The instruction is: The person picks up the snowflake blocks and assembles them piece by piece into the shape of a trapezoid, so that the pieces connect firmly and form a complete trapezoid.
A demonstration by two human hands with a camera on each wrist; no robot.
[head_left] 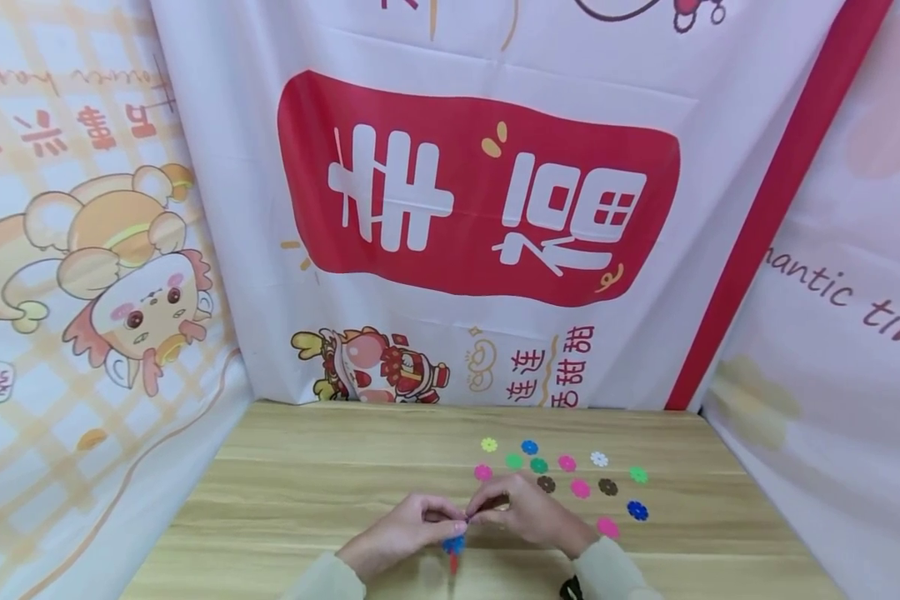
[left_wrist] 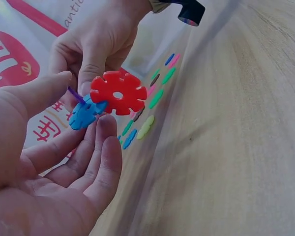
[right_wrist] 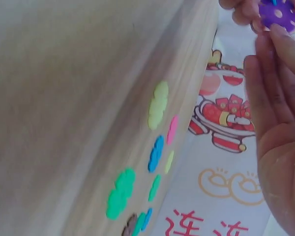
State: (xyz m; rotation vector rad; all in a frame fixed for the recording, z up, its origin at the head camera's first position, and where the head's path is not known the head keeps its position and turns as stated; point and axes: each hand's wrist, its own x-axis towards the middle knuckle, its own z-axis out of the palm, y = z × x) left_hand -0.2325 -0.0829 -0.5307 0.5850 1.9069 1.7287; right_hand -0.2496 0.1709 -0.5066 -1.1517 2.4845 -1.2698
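Observation:
Over the table, my left hand (head_left: 412,529) pinches a small joined piece of notched, flower-shaped plastic discs. It includes a blue disc (left_wrist: 83,114) and a red disc (left_wrist: 119,93), set at an angle to each other. A purple disc (right_wrist: 279,15) meets the blue one; the left wrist view shows only its thin edge. My right hand (head_left: 528,510) pinches the purple disc between thumb and forefinger, its other fingers extended in the right wrist view. Both hands' fingertips almost meet at the joint.
Loose flower discs lie on the wooden table (head_left: 307,475) beyond and right of the hands, among them a yellow disc (head_left: 489,445), a white disc (head_left: 599,459) and a dark blue disc (head_left: 637,510). A printed cloth (head_left: 480,350) hangs behind the table. A black object (head_left: 571,588) sits by the right sleeve.

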